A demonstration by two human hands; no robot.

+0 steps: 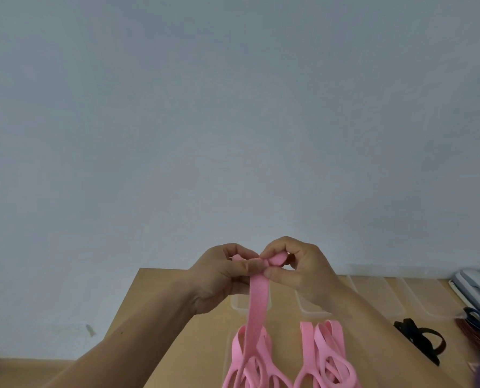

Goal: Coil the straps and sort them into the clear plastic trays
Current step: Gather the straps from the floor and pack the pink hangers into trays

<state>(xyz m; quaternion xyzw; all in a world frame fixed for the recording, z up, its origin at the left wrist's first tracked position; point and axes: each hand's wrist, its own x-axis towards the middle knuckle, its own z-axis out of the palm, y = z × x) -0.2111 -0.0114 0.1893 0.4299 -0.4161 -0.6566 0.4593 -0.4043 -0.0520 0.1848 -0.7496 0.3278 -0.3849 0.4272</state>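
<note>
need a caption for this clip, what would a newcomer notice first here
The left hand and right hand, raised mid-frame, pinch a pink strap whose top end is rolled into a small coil, the rest hanging down. Below, more pink straps lie looped on the wooden table, a black strap to their right and clear plastic trays behind.

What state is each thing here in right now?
Held pink strap, top end partly rolled, rest hanging down.
Left hand, pinches the strap.
Right hand, pinches the small roll.
Pink strap bundles, loose loops on the table.
Black strap, lying loose.
Clear trays, lidless, no straps seen inside.
</note>
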